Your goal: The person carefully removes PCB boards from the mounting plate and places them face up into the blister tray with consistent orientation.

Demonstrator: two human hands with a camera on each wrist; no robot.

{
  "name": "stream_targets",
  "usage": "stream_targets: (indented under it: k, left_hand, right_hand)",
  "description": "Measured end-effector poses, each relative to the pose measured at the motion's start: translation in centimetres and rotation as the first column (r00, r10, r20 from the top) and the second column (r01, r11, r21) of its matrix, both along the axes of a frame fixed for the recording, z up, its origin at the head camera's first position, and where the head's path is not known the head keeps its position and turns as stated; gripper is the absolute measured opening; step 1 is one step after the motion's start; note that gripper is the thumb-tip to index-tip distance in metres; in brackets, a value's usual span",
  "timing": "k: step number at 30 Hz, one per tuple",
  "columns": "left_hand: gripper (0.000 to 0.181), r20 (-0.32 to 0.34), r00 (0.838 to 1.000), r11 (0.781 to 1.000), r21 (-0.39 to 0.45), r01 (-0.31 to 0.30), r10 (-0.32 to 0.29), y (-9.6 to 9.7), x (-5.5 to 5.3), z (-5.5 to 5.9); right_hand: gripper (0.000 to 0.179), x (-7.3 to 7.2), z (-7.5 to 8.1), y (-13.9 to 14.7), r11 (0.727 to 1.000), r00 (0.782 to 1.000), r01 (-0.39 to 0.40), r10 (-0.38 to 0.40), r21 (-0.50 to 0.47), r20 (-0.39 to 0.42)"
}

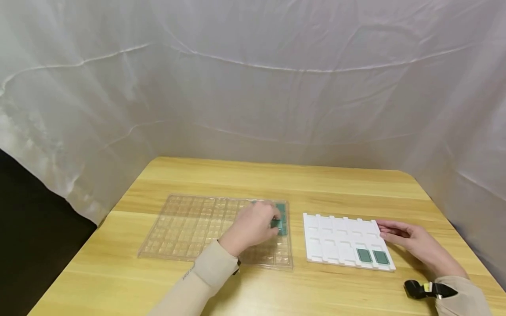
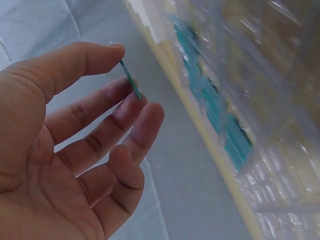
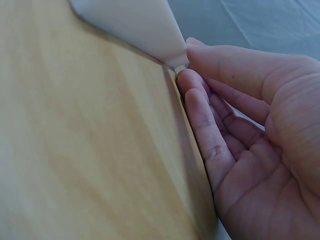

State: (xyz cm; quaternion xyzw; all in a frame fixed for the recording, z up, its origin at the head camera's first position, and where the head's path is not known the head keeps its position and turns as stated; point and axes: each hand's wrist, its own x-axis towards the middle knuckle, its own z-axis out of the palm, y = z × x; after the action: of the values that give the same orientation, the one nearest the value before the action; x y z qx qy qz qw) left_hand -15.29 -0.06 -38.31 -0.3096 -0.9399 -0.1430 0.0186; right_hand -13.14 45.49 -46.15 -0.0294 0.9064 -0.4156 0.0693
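My left hand (image 1: 254,224) is above the right part of a clear plastic tray (image 1: 189,226). It pinches a thin green square chip (image 2: 131,81) between thumb and fingertips, seen edge-on in the left wrist view. Several more green chips (image 2: 235,142) lie in a row along that tray's right side, partly hidden by the hand in the head view. My right hand (image 1: 419,243) holds the right edge of a white compartment tray (image 1: 332,239), thumb and fingertips at its rim. Two green chips (image 1: 364,255) sit side by side in its near right pockets.
Both trays lie on a wood-grain table (image 1: 253,289), with a strip of bare wood between them. Pale draped cloth (image 1: 253,87) hangs behind and at the sides. A black strap (image 1: 431,289) with a small device is on the right wrist.
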Motion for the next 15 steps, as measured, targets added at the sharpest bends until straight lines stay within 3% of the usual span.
stream_targets:
  k: [15]
  left_hand:
    - [0.012,0.03,0.998,0.999,0.0,-0.047,0.047,-0.6,-0.9,-1.2]
  right_hand:
    - [0.06,-0.1,0.1,0.2,1.0,1.0,-0.01,0.01,-0.003,-0.003]
